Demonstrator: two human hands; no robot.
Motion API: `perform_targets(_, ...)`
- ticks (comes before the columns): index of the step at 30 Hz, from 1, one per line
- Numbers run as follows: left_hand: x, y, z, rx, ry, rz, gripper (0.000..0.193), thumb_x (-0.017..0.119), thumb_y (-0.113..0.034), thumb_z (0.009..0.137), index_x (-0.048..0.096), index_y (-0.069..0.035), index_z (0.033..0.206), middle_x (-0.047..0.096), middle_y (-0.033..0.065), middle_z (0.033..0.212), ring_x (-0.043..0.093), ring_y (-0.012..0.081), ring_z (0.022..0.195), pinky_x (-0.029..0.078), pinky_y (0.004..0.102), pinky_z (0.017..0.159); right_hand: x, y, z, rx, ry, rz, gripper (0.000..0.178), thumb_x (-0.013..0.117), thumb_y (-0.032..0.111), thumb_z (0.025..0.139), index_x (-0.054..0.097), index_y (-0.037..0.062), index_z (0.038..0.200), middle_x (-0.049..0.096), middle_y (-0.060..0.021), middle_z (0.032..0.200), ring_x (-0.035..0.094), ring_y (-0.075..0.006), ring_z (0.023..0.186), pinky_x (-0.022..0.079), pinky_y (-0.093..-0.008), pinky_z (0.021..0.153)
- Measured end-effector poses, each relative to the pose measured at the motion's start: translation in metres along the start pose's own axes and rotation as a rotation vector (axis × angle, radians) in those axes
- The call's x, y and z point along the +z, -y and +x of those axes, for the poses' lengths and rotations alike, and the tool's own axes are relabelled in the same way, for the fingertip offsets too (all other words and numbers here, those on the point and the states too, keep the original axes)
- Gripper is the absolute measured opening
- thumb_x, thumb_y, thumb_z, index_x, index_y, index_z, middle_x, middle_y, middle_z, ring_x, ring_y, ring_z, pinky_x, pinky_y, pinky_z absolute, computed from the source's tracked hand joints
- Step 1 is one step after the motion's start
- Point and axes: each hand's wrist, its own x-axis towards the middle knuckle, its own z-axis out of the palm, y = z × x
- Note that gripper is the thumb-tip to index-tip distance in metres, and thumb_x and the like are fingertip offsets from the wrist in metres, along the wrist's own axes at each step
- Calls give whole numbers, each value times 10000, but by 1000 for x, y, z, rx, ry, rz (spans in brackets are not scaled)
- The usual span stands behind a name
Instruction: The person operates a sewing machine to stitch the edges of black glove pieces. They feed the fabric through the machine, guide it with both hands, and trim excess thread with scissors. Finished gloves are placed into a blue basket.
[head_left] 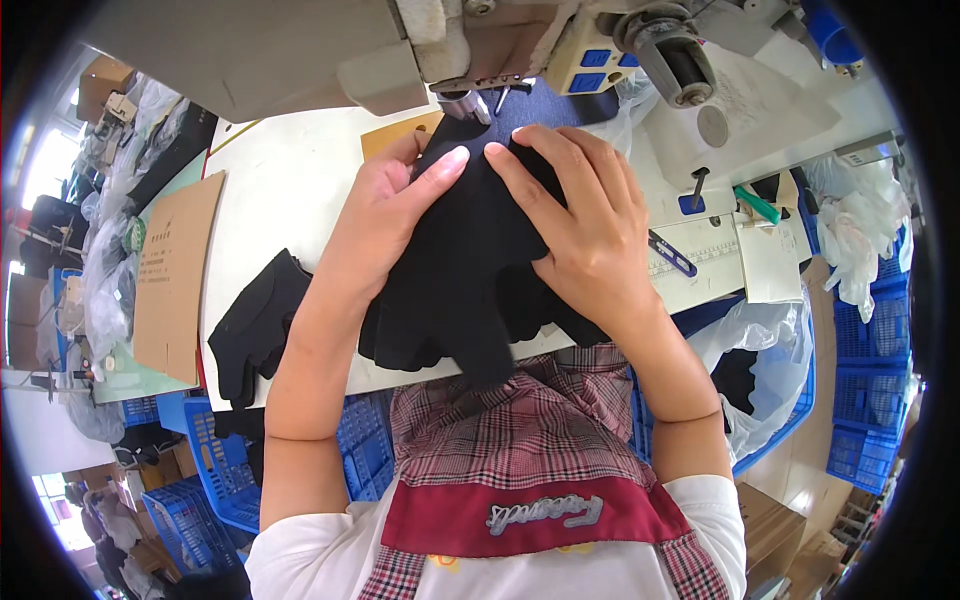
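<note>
A black fabric piece (440, 270) lies under the sewing machine's needle area (490, 100), draping toward me over the table's front edge. My left hand (395, 205) grips its left side, thumb on top and the other fingers partly hidden behind the cloth. On the other side, my right hand (590, 215) holds the cloth near the needle area, with two fingertips close to the left thumb and the other fingers bent over the fabric. Left of my left forearm, another stack of black cut pieces (260, 315) rests on the white table (290, 190).
A blue cutter (672, 254) and a ruler (690, 250) lie right of my right hand. Cardboard (178, 280) stands at the left. Blue crates (870, 390) line the right side; a plastic-lined blue bin (775, 380) holds black pieces. The machine head (270, 45) hangs above.
</note>
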Motion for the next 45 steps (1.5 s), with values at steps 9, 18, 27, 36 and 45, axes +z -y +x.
perform_targets(9, 16, 6, -3, 62, -53, -147, 279, 619, -202, 963, 570, 17, 1128, 675, 66, 972, 633, 85, 843, 523, 230, 754, 3, -5, -8, -94, -109, 46, 409, 617, 112, 642, 704, 17, 1031, 611, -105, 1075, 591, -270, 965, 499, -379, 813)
perform_targets(18, -15, 15, -18, 685, -275, 846, 289, 590, -27, 892, 616, -13, 1180, 663, 119, 1080, 636, 222, 989, 520, 300, 849, 11, -28, -6, -139, -148, 87, 432, 617, 103, 619, 730, 85, 1036, 627, -73, 1052, 605, -263, 966, 521, -368, 784)
perform_targets(27, -14, 15, -9, 1138, -72, 1163, 432, 629, 92, 707, 664, 51, 1136, 633, 162, 1196, 600, 344, 1159, 493, 425, 1006, -17, -30, -3, -21, -8, 380, 459, 681, 85, 581, 711, 48, 1038, 643, -92, 1118, 608, -296, 1022, 513, -403, 842)
perform_targets(36, -13, 19, 1, 1134, -139, 1132, 416, 634, 103, 754, 660, 11, 1159, 639, 133, 1184, 618, 335, 1119, 511, 395, 924, -31, -11, -4, -5, 99, 188, 455, 673, 35, 596, 695, 47, 1050, 616, -85, 1088, 591, -286, 1002, 495, -395, 830)
perform_targets(45, -13, 22, 14, 1161, -211, 1120, 432, 665, 114, 743, 665, -19, 1154, 652, 122, 1143, 630, 316, 1064, 526, 376, 861, -10, -14, 2, -32, 71, 7, 419, 624, 56, 684, 695, 49, 1097, 574, -83, 1087, 559, -263, 994, 461, -371, 831)
